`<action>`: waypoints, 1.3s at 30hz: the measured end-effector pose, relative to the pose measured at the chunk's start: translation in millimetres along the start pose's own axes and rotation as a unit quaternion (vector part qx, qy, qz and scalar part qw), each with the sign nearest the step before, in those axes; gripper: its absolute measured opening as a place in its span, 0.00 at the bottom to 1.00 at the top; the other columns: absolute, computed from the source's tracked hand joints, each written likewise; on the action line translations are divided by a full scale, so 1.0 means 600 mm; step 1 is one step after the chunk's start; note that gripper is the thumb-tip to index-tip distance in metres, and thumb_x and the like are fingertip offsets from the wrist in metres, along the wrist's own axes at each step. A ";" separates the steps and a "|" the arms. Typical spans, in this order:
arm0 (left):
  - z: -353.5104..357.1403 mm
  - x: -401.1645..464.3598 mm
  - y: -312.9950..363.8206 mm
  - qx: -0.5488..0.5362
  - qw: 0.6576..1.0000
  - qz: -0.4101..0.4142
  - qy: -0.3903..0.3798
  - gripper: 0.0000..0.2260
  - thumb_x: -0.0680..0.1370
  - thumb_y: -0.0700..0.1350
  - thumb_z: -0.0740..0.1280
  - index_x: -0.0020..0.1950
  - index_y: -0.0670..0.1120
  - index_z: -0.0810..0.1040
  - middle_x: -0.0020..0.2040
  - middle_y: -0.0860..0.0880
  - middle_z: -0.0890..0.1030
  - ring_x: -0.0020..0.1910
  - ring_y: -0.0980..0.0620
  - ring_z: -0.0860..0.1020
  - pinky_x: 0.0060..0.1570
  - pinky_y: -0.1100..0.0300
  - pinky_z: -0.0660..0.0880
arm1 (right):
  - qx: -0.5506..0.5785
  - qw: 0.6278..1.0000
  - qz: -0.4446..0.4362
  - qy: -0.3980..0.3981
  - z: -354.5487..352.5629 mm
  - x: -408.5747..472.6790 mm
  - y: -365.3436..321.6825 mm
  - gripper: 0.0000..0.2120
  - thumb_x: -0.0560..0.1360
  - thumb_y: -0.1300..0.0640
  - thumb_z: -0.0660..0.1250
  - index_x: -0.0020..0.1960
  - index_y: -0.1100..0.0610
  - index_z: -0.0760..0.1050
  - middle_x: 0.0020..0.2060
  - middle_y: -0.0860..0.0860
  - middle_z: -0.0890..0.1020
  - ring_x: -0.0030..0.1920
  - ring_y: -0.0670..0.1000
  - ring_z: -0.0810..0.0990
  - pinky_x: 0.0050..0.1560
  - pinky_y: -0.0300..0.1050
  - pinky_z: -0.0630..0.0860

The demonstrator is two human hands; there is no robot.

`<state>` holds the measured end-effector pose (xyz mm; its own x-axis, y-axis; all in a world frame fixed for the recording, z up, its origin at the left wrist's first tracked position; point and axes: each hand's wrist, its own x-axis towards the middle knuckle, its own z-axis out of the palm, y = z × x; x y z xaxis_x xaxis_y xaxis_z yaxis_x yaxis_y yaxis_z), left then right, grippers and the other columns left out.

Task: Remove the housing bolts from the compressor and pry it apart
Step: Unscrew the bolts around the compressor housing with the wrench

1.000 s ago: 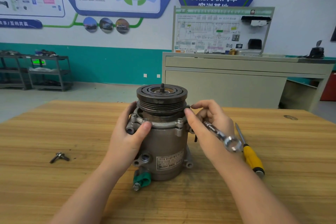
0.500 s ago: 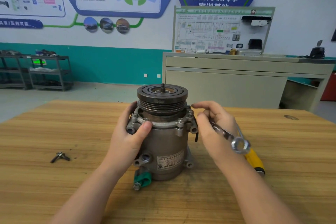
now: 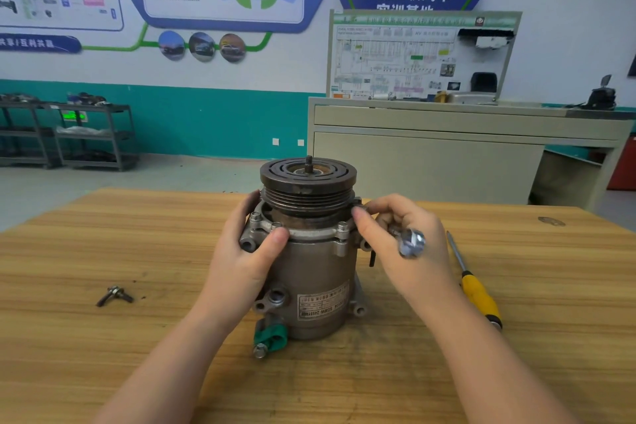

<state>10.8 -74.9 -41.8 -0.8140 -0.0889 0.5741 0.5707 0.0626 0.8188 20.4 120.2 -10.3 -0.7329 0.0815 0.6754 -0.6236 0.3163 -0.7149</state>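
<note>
The grey compressor [image 3: 315,272] stands upright on the wooden table [image 3: 103,241], its dark grooved pulley [image 3: 308,188] on top. Several housing bolts [image 3: 342,226] sit in the flange under the pulley. My left hand [image 3: 247,258] wraps the compressor's left side, thumb on the flange. My right hand [image 3: 402,244] holds a silver wrench [image 3: 411,242], whose ring end points toward me. Its thumb and forefinger pinch at a bolt on the flange's right edge, just under the pulley. The wrench's far end is hidden by my fingers.
Two loose bolts [image 3: 114,295] lie on the table at the left. A yellow-handled screwdriver [image 3: 476,289] lies to the right of my right hand. A beige workbench [image 3: 447,151] stands behind the table, and grey shelves [image 3: 69,134] at the far left.
My right hand drew back from the flange's right bolt, then returned to it. The wrench has swung so that its ring end now faces me. The left hand has stayed put.
</note>
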 end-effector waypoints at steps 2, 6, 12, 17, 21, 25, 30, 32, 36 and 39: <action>0.000 -0.001 0.002 0.002 1.000 -0.001 -0.001 0.41 0.62 0.64 0.67 0.73 0.50 0.67 0.61 0.60 0.76 0.56 0.72 0.75 0.47 0.78 0.70 | 0.001 1.000 -0.009 -0.018 0.001 -0.003 -0.002 0.11 0.76 0.60 0.68 0.41 0.44 0.77 0.33 0.50 0.80 0.34 0.49 0.79 0.35 0.43 0.77; 0.000 -0.002 0.005 -0.008 1.000 -0.002 -0.004 0.41 0.63 0.63 0.68 0.73 0.50 0.67 0.62 0.59 0.76 0.57 0.70 0.75 0.47 0.77 0.71 | -0.010 1.000 -0.007 -0.009 0.000 -0.003 -0.002 0.05 0.74 0.52 0.70 0.46 0.46 0.74 0.29 0.49 0.77 0.33 0.48 0.78 0.33 0.40 0.75; -0.001 -0.004 0.003 0.038 0.999 -0.011 0.021 0.40 0.63 0.65 0.66 0.73 0.53 0.67 0.66 0.55 0.74 0.63 0.65 0.73 0.59 0.70 0.71 | -0.018 1.000 -0.023 -0.005 -0.002 -0.004 -0.002 0.06 0.77 0.58 0.67 0.45 0.47 0.78 0.33 0.48 0.82 0.36 0.46 0.81 0.37 0.44 0.79; 0.003 -0.014 0.013 0.163 0.979 0.071 0.100 0.33 0.66 0.65 0.64 0.70 0.59 0.64 0.64 0.63 0.68 0.69 0.58 0.64 0.64 0.69 0.61 | -0.032 0.999 -0.010 0.000 -0.004 0.003 0.000 0.06 0.73 0.52 0.72 0.40 0.47 0.77 0.28 0.47 0.79 0.30 0.43 0.76 0.30 0.33 0.71; 0.019 -0.024 0.030 0.221 0.938 0.237 0.127 0.20 0.74 0.54 0.65 0.65 0.52 0.69 0.64 0.57 0.70 0.67 0.51 0.68 0.67 0.64 0.63 | -0.075 0.995 -0.063 -0.027 -0.004 0.004 -0.001 0.10 0.76 0.56 0.70 0.41 0.42 0.75 0.35 0.37 0.81 0.37 0.38 0.79 0.34 0.28 0.72; 0.039 -0.035 0.038 0.221 0.919 0.309 0.104 0.11 0.76 0.47 0.65 0.58 0.50 0.75 0.61 0.48 0.72 0.63 0.48 0.71 0.65 0.58 0.67 | -0.147 0.983 -0.110 -0.022 0.000 0.005 0.010 0.05 0.77 0.55 0.65 0.49 0.49 0.79 0.31 0.31 0.76 0.40 0.29 0.76 0.38 0.24 0.70; 0.048 -0.040 0.038 0.255 0.914 0.308 0.069 0.08 0.76 0.46 0.65 0.52 0.48 0.81 0.61 0.50 0.71 0.62 0.48 0.70 0.64 0.56 0.67 | -0.078 0.994 -0.079 0.004 -0.007 0.013 0.012 0.04 0.77 0.52 0.64 0.45 0.45 0.76 0.33 0.34 0.79 0.39 0.31 0.78 0.37 0.25 0.71; 0.051 -0.041 0.037 0.265 0.908 0.315 0.075 0.08 0.76 0.45 0.66 0.50 0.46 0.82 0.61 0.50 0.71 0.61 0.49 0.69 0.62 0.53 0.67 | -0.025 0.998 -0.061 0.026 -0.014 0.016 0.004 0.06 0.78 0.56 0.66 0.46 0.45 0.77 0.34 0.37 0.81 0.39 0.35 0.79 0.38 0.26 0.72; 0.059 -0.044 0.038 0.262 0.905 0.324 0.089 0.09 0.76 0.50 0.67 0.55 0.52 0.79 0.59 0.54 0.72 0.61 0.54 0.68 0.58 0.44 0.70 | 0.017 0.992 -0.117 0.040 -0.017 0.005 -0.028 0.03 0.74 0.48 0.71 0.43 0.47 0.80 0.34 0.45 0.82 0.33 0.39 0.79 0.34 0.29 0.72; 0.057 -0.044 0.042 0.271 0.903 0.321 0.092 0.13 0.77 0.59 0.64 0.58 0.55 0.74 0.57 0.57 0.71 0.59 0.57 0.66 0.56 0.46 0.69 | -0.032 0.981 -0.191 -0.001 -0.004 -0.013 -0.046 0.09 0.73 0.44 0.70 0.40 0.49 0.79 0.29 0.47 0.79 0.30 0.42 0.76 0.32 0.33 0.71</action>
<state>42.8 -36.8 -36.2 -0.2740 -0.0212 0.9615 0.7417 0.6318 0.2252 43.9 113.4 4.5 -0.4497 -0.0560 0.8914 -0.8343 0.3826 -0.3969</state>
